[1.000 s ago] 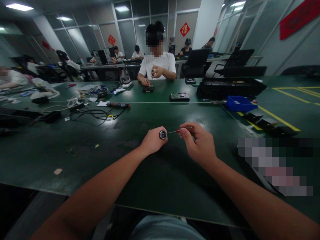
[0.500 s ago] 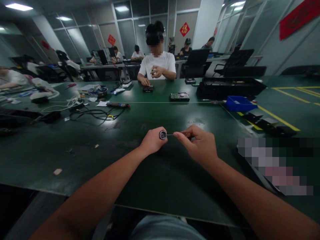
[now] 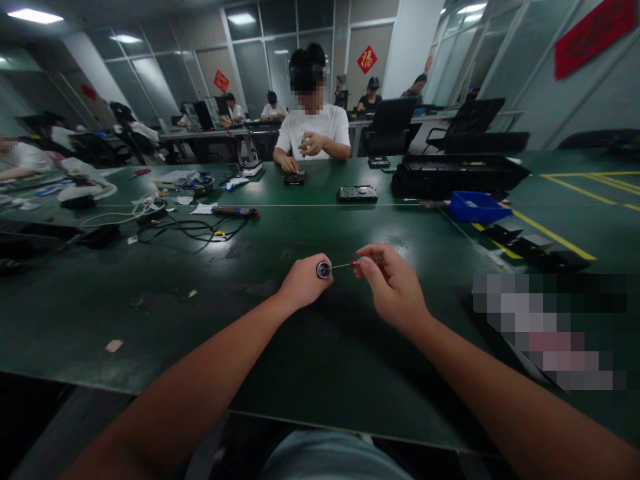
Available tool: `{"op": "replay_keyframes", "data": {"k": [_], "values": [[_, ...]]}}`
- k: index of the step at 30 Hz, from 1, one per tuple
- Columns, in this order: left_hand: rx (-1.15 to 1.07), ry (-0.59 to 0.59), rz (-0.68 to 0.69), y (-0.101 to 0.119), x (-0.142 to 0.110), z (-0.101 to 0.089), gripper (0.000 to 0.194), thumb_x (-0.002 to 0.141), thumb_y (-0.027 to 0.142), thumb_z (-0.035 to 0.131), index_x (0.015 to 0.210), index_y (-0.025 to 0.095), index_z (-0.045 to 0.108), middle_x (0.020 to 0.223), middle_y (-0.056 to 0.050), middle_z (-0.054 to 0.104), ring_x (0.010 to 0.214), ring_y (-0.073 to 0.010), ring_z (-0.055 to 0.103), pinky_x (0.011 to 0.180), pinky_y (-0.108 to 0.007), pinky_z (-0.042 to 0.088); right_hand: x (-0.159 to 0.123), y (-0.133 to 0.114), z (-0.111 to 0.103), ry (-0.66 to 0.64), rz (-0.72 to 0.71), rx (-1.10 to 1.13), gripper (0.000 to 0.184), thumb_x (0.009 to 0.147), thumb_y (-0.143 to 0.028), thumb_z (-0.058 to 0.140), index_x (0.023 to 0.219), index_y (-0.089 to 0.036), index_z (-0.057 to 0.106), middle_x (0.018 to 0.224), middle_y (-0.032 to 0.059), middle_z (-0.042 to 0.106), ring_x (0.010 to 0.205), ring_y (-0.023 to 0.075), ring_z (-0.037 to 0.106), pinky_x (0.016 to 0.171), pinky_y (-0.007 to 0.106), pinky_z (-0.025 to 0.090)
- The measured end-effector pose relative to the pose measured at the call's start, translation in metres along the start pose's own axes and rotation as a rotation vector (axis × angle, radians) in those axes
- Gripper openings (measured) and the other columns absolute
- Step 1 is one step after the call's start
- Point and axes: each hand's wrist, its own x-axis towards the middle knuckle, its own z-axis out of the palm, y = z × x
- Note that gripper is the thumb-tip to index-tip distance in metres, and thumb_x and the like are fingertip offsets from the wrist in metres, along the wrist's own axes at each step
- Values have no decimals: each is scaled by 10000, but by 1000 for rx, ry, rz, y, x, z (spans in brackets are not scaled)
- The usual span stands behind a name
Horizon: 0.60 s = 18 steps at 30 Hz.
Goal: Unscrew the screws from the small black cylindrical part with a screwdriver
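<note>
The left hand (image 3: 307, 279) has its fingers curled snugly around a round dark part (image 3: 324, 270), its ringed end showing at the top of the grip. Across from it, the right hand (image 3: 397, 290) pinches a thin metal tool (image 3: 341, 267) by its red end, fingers loosely bent, the shaft reaching over to that ring; I can't tell how deep the tip goes. Beyond the fingers, 1 drive (image 3: 357, 194) lies on the counter (image 3: 290, 360). With so light a pinch, the tip could skid and jab the left fingers.
</note>
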Motion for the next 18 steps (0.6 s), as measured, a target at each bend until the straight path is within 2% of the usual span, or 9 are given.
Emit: {"op": "replay_keyframes", "data": {"k": [4,9,13,18], "values": [[10,-2,16,0,0,-1,27,783,176,632,794,198,621,723,34,630,680,-127,571,623,-252,376,6,9,5,57,145,254,219,959,-404,549,984,-206,638,855,37,685,754,172,667,746,353,535],[30,22,23,2,1,-3,24,785,176,626,791,198,620,718,31,626,671,-128,570,618,-251,378,15,21,4,130,380,534,268,900,-481,607,873,-215,620,761,12,630,656,155,614,640,337,549],[11,8,17,2,0,-4,17,790,185,627,799,200,626,729,26,635,674,-131,574,617,-250,385,15,22,2,183,289,466,241,922,-462,591,916,-223,615,813,17,642,704,152,625,672,328,554],[8,12,-1,3,0,-3,30,786,179,633,810,198,632,751,19,657,692,-133,582,642,-250,401,7,11,3,110,134,208,202,969,-400,533,980,-212,606,841,29,674,737,168,662,721,349,542]]}}
